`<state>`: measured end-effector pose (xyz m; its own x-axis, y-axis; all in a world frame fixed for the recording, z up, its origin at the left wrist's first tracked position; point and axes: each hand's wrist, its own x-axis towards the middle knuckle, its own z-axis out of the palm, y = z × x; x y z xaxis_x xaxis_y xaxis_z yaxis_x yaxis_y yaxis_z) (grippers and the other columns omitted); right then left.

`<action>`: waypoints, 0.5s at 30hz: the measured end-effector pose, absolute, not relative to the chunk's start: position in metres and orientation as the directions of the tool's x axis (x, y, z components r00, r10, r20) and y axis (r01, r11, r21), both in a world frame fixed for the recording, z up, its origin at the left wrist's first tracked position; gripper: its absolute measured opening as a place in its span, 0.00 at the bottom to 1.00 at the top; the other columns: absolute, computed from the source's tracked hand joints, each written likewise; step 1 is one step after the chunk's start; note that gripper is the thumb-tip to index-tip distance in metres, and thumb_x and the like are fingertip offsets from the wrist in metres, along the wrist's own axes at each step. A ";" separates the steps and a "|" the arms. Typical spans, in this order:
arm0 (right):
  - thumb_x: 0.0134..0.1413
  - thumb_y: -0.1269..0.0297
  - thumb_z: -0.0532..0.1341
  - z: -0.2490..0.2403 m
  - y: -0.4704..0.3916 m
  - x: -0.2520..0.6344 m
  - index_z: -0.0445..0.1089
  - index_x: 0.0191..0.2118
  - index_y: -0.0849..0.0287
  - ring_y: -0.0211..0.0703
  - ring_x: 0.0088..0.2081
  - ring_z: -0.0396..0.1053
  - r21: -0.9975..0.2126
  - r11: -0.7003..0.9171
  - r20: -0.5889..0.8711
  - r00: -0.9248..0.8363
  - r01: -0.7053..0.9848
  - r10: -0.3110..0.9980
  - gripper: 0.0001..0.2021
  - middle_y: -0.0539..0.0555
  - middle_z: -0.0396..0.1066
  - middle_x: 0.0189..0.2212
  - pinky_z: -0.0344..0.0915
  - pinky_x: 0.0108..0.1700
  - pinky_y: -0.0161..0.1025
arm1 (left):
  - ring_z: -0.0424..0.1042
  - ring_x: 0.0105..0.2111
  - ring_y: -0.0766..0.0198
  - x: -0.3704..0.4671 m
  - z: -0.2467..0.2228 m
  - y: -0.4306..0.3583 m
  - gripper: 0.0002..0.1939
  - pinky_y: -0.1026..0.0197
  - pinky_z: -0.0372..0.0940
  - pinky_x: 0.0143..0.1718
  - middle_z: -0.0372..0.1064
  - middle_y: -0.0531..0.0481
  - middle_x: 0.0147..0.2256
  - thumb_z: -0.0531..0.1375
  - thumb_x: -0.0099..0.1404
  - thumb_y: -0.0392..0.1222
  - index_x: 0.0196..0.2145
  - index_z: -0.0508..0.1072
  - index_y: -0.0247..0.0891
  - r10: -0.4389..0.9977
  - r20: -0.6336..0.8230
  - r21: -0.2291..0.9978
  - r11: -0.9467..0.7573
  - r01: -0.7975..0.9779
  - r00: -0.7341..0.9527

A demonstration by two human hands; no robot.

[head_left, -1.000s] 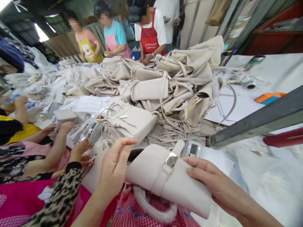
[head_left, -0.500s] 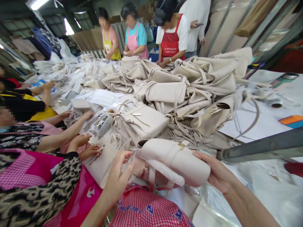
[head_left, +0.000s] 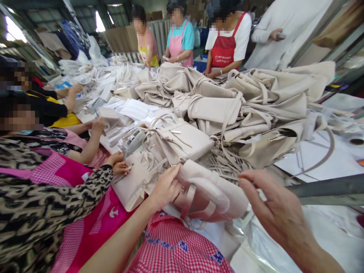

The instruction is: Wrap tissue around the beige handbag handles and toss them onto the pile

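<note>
Contact with the beige handbag switches sides: the right hand no longer cradles its right end but spreads open just beside it, while the left hand, loose half a second ago, now appears to pinch the upper left edge between thumb and fingers. The bag lies tipped on its side before the red checked apron, wrapped handle facing the person, so the left hand alone seems to steady it, leaving the right free to take hold elsewhere.
</note>
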<state>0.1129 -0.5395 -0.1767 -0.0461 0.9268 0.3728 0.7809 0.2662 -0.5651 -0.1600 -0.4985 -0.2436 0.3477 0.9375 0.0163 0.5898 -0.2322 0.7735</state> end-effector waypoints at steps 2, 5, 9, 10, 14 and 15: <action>0.61 0.55 0.57 -0.171 -0.544 0.093 0.72 0.40 0.56 0.46 0.35 0.71 -0.606 0.327 0.229 -0.235 0.725 0.945 0.12 0.55 0.75 0.33 0.64 0.37 0.40 | 0.62 0.60 0.52 -0.159 -0.243 -0.500 0.31 0.47 0.56 0.63 0.63 0.38 0.61 0.51 0.64 0.34 0.65 0.60 0.34 0.932 0.017 0.751 -0.250 0.611 0.361; 0.57 0.53 0.60 -0.173 -0.533 0.074 0.72 0.35 0.58 0.42 0.28 0.67 -0.778 0.180 -0.089 -0.389 0.602 0.917 0.13 0.52 0.72 0.26 0.61 0.31 0.36 | 0.62 0.60 0.49 -0.154 -0.243 -0.501 0.33 0.44 0.57 0.62 0.63 0.36 0.60 0.51 0.63 0.33 0.67 0.57 0.34 0.931 -0.014 0.724 -0.242 0.646 0.365; 0.56 0.45 0.61 -0.157 -0.512 0.067 0.65 0.26 0.60 0.32 0.20 0.55 -0.940 -0.253 -0.339 -0.544 0.228 0.768 0.21 0.45 0.63 0.18 0.51 0.23 0.30 | 0.59 0.61 0.48 -0.151 -0.235 -0.499 0.35 0.43 0.52 0.64 0.62 0.35 0.60 0.52 0.61 0.31 0.67 0.57 0.33 0.934 0.029 0.779 -0.245 0.578 0.356; 0.56 0.43 0.61 -0.148 -0.513 0.067 0.65 0.26 0.60 0.30 0.19 0.52 -0.933 -0.329 -0.350 -0.562 0.143 0.749 0.22 0.44 0.61 0.16 0.48 0.22 0.29 | 0.59 0.61 0.49 -0.151 -0.229 -0.499 0.36 0.44 0.52 0.64 0.62 0.36 0.59 0.52 0.60 0.30 0.67 0.58 0.34 0.932 0.050 0.807 -0.249 0.536 0.358; 0.56 0.42 0.61 -0.107 -0.535 0.063 0.70 0.33 0.61 0.28 0.14 0.45 -0.829 -0.546 -0.381 -0.588 -0.125 0.713 0.22 0.40 0.55 0.12 0.44 0.17 0.28 | 0.64 0.57 0.54 -0.151 -0.187 -0.500 0.41 0.49 0.55 0.62 0.66 0.42 0.57 0.52 0.55 0.25 0.67 0.59 0.41 0.894 0.108 0.891 -0.280 0.357 0.434; 0.56 0.42 0.61 -0.099 -0.543 0.064 0.70 0.34 0.60 0.29 0.14 0.47 -0.813 -0.556 -0.364 -0.593 -0.173 0.718 0.22 0.41 0.56 0.12 0.47 0.17 0.28 | 0.64 0.57 0.55 -0.149 -0.173 -0.499 0.42 0.50 0.55 0.62 0.66 0.44 0.57 0.51 0.54 0.24 0.67 0.59 0.42 0.877 0.129 0.897 -0.302 0.323 0.462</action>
<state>0.0637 -0.5425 -0.0987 -0.5929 0.7181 -0.3645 -0.1734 -0.5558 -0.8130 -0.1494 -0.4993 -0.1734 0.4621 0.8774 0.1288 0.3233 -0.3019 0.8968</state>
